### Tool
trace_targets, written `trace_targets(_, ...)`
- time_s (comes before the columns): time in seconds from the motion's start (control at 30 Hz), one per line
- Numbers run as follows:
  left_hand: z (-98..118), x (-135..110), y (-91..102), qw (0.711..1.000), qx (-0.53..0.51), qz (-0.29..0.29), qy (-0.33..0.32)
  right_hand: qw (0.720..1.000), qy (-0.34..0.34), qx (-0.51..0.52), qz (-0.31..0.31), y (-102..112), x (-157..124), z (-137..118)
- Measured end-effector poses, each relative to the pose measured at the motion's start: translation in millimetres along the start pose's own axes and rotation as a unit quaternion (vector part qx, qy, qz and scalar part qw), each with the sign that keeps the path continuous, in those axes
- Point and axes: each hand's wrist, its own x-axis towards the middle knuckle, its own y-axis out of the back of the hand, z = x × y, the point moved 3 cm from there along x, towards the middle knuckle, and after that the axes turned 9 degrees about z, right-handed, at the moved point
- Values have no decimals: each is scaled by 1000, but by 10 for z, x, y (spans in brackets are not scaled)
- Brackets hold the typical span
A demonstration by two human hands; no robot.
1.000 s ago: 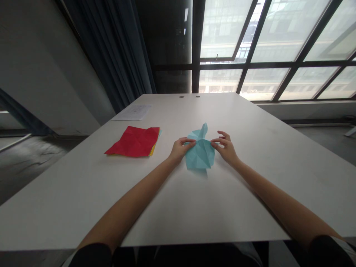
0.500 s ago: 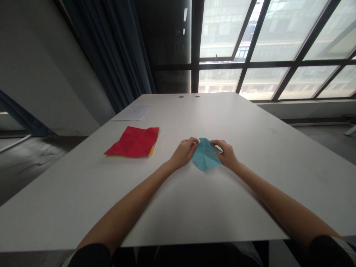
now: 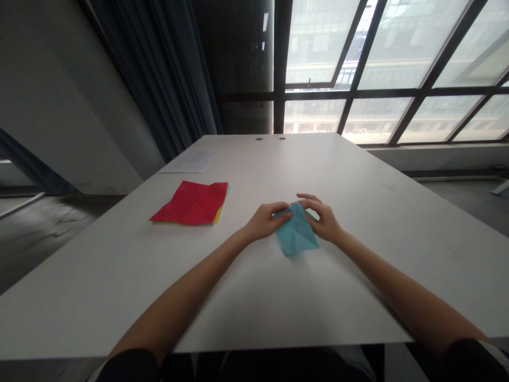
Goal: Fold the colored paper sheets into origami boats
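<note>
A creased light-blue sheet of paper [image 3: 296,236] is held between my two hands just above the white table [image 3: 254,297]. My left hand [image 3: 268,220] pinches its upper left edge, thumb on the near face and fingers behind. At the upper right edge, my right hand [image 3: 322,217] grips the paper, its thumb partly hidden and one finger raised off it. The lower corner hangs toward me and looks slightly blurred.
To the left lies a stack of creased paper with a red sheet [image 3: 194,203] on top; yellow and light-blue edges peek out. Farther back is a printed white sheet [image 3: 190,161]. Two round dark discs [image 3: 259,139] show near the far table edge. Curtain and windows stand beyond.
The blue paper's lower part has swung down toward me. My left thumb has come over its front face, and my right fingers have shifted left along the top edge, nearer my left hand.
</note>
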Motion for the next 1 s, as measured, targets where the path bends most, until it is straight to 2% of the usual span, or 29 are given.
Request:
trace_targets(0.2,-63,13,6,997,-53,5,52,998,-56,11,0,-35,-12,33)
trace_targets(0.43,-98,14,-9,986,-130,9,100,996,-86,24,17,-63,-23,69)
trace_targets(0.63,-152,19,-4,979,-143,30,145,989,-121,80,-12,-108,-39,80)
trace_targets(0.83,-218,3,-22,958,-172,34,226,963,-220,154,17,-172,-88,156)
trace_targets(1.0,-222,-15,-49,934,-228,42,272,942,-282,177,49,-195,-97,198)
